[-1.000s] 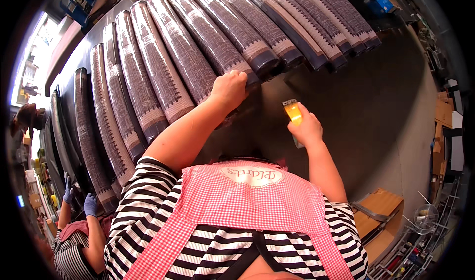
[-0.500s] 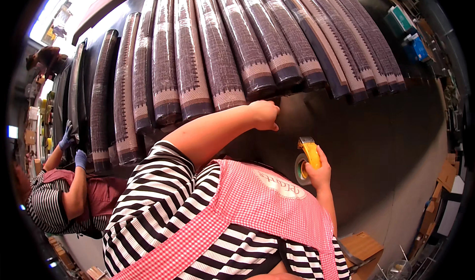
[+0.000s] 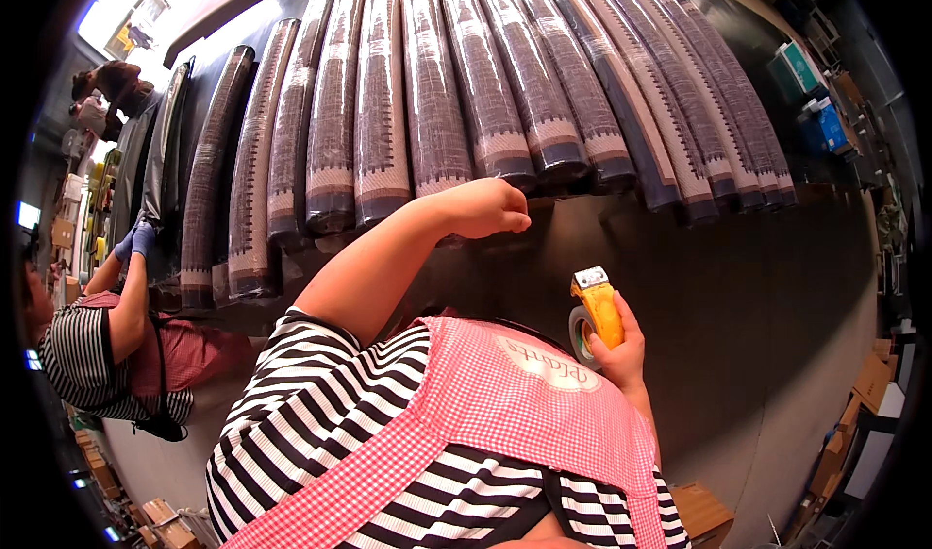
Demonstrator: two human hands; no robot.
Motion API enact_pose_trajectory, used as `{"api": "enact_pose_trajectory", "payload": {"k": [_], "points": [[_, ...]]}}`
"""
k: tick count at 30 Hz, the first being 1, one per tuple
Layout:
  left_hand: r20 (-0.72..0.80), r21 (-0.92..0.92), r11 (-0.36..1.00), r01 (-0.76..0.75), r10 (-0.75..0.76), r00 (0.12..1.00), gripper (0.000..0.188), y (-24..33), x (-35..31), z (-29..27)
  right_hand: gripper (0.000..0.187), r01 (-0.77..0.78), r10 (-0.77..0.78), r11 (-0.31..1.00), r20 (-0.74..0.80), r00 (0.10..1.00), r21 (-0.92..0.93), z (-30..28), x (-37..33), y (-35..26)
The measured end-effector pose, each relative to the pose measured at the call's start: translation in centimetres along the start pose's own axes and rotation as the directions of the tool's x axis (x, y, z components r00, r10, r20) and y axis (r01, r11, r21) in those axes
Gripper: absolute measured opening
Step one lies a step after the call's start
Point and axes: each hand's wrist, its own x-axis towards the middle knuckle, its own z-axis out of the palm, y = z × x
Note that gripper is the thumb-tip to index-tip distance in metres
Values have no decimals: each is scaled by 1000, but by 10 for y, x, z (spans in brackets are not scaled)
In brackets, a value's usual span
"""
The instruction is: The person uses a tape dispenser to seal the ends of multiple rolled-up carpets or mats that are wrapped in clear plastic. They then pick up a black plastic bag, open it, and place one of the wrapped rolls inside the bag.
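Several rolled rugs [image 3: 374, 112] in clear plastic wrap lie side by side on a dark table, brown-grey with beige and dark blue bands at their near ends. My left hand [image 3: 490, 207] is closed, its fingers curled together, just by the near ends of the middle rolls; anything in its fingers is hidden. In front of my apron on the right, my right hand [image 3: 624, 355] grips a yellow tape dispenser [image 3: 608, 316] with a tape roll in it. The dispenser's metal front end points up toward the rolls.
At the left, a co-worker in blue gloves [image 3: 143, 238] handles a black-wrapped roll [image 3: 167, 151]. A cardboard box [image 3: 701, 515] stands on the floor at the lower right. Blue [image 3: 832, 127] and green boxes [image 3: 798, 68] sit past the table's right side.
My left hand has shifted left along the roll ends. My right hand has tilted the tape dispenser more upright. The co-worker's gloved hands have come together higher on the black-wrapped roll.
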Motion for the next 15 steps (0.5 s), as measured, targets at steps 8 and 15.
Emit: {"api": "enact_pose_trajectory", "payload": {"k": [8,15], "points": [[130,-836,534,127,-33,991,53,23,6,90,84,548,-548,789,87,832,-276,-9,2,-63],[6,-880,475,28,-48,999,34,29,14,114,88,574,-580,710,124,805,-408,-12,-6,-54]]}}
